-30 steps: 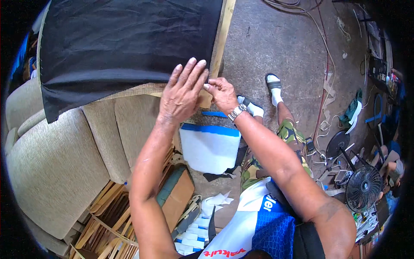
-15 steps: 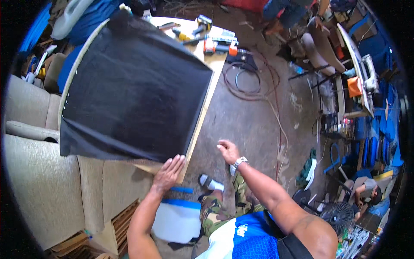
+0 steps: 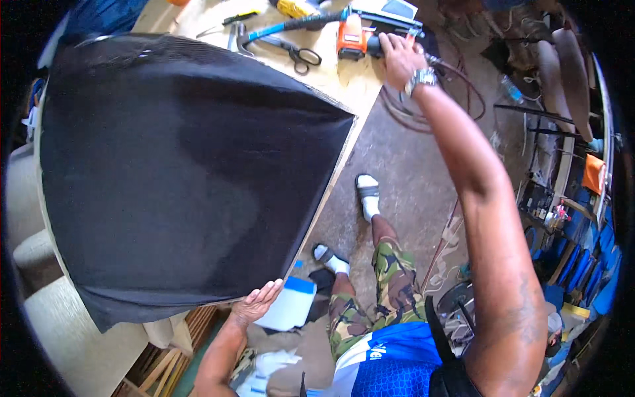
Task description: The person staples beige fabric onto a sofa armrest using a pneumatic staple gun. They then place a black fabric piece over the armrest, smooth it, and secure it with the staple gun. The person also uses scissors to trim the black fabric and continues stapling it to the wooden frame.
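Observation:
A large panel covered in black fabric (image 3: 192, 178) lies on a wooden table, its fabric hanging loosely at the near left corner. My left hand (image 3: 256, 302) rests on the panel's near right corner, fingers stretched along the edge. At the table's far right, my right hand (image 3: 401, 63) has its fingers around the handle of an orange and black staple gun (image 3: 352, 36). An air hose (image 3: 456, 66) runs from the tool's end beside my wrist. Part of the handle is hidden by my fingers.
Beyond the panel, a hammer (image 3: 291, 26), black scissors (image 3: 301, 58) and a yellow tool (image 3: 297, 8) lie on the tabletop (image 3: 344, 83). Beige upholstered furniture (image 3: 79, 324) stands at the left. A fan and chair parts crowd the right side, and hose coils lie on the floor.
My right hand has moved from over the floor, forward to the staple gun, and closed around its handle. My left hand stays at the panel's corner. The view has shifted closer to the table.

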Tool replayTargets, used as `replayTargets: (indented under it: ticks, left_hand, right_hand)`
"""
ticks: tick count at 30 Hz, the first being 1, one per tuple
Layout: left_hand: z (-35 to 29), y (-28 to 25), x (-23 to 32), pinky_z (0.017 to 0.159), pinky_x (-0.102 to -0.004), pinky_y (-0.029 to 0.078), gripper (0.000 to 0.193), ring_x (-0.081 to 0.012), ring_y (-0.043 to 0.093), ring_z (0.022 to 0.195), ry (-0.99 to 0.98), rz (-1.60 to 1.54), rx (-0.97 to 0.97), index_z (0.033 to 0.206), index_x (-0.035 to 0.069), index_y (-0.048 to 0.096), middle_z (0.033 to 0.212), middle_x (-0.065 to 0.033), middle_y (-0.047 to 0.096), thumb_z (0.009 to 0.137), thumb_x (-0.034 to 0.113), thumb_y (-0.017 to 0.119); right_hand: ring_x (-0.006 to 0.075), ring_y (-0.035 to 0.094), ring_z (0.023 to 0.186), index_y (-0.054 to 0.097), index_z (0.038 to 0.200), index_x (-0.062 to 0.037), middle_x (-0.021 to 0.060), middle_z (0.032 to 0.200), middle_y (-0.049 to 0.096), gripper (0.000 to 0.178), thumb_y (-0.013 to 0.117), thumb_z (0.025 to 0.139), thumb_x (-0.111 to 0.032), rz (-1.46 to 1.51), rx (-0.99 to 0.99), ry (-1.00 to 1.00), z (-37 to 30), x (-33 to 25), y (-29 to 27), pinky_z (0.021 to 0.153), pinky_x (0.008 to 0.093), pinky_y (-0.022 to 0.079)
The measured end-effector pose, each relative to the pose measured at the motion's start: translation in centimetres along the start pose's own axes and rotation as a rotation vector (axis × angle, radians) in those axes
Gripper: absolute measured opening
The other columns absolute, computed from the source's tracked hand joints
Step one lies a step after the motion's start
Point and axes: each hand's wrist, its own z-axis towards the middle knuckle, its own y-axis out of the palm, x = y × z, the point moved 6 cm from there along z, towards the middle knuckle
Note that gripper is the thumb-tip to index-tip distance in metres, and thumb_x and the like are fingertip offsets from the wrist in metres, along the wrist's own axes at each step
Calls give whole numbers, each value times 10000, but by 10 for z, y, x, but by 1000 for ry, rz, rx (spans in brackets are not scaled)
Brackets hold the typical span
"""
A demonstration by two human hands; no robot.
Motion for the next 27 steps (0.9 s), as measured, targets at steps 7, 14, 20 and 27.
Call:
replayTargets:
  ticks: [7, 14, 20, 27]
  left_hand:
    - [1, 5, -3, 1226, -457, 1, 519, -164, 221, 1497, 16, -47, -64, 1484, 197, 437, 1607, 29, 299, 987, 330, 370]
    - [6, -9, -6, 1225, -457, 13, 510, -174, 259, 1484, 32, 54, 24, 1468, 195, 465, 1592, 15, 332, 974, 297, 386]
    - [9, -3, 1, 1218, -434, 55, 507, -138, 326, 1450, -44, 123, 155, 1461, 184, 470, 1562, 31, 386, 973, 281, 371]
    - [4, -1, 4, 1213, -416, 69, 484, -144, 331, 1441, -57, 67, 196, 1411, 176, 527, 1552, 26, 403, 945, 278, 448]
  right_hand:
    - [317, 605, 1142, 583, 1225, -103, 136, 1180, 642, 433, 623, 855, -324, 22, -23, 63, 18, 21, 5, 1020, 501, 398]
    - [255, 696, 891, 653, 1159, -129, 102, 974, 729, 405, 745, 842, -364, 774, -93, 329, -140, 57, -84, 777, 393, 535]
    - [63, 571, 712, 702, 1031, -71, -32, 862, 650, 362, 801, 832, -357, 1424, -204, 427, -259, -25, -82, 602, 275, 498]
    - [79, 556, 546, 620, 781, -55, -1, 642, 585, 431, 765, 849, -455, 1426, -74, 619, -257, -73, -48, 493, 277, 495]
